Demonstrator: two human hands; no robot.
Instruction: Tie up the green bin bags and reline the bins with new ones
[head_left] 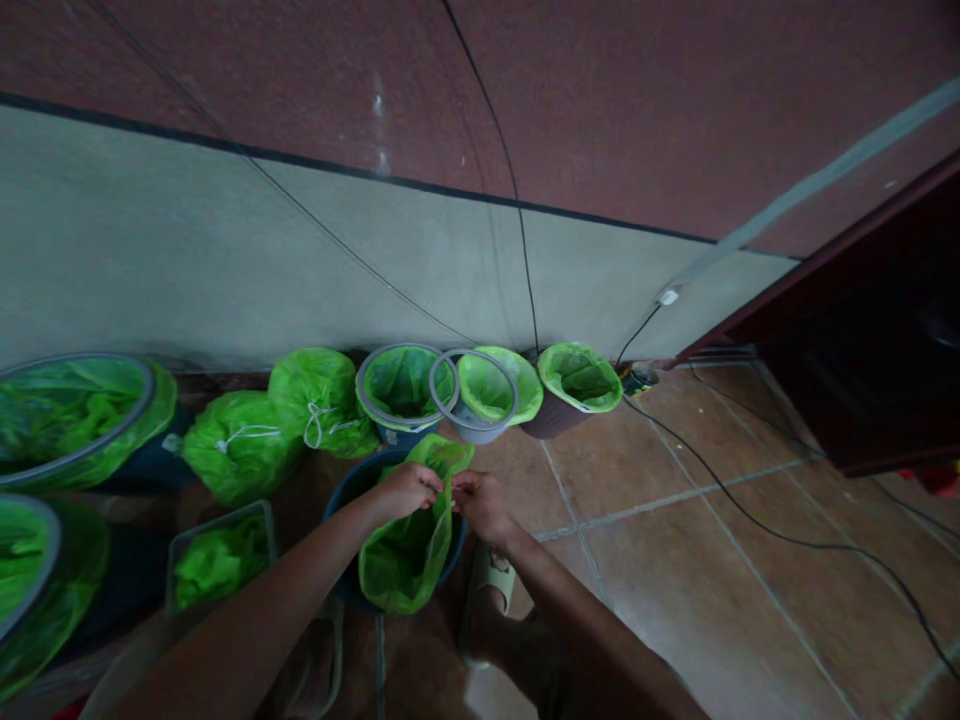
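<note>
A green garbage bag [409, 570] hangs, mouth upward, inside a round dark blue bin [346, 490] in front of me. My left hand [409, 490] is closed in a pinch on the bag's upper edge. Close beside it, my right hand [484, 505] pinches the same edge, with a small whitish bit, perhaps the drawstring, between the fingers. The bag's edge is gathered upward between both hands. How far the bag reaches down in the bin is hidden.
Along the wall stand lined bins: a blue one [405, 385], a grey one [484, 425] and a brown one [559, 420]. Tied green bags [244, 450] lie left, near large bins [142, 450] and a tray [271, 535]. A black cable [750, 515] crosses the tiled floor [675, 590].
</note>
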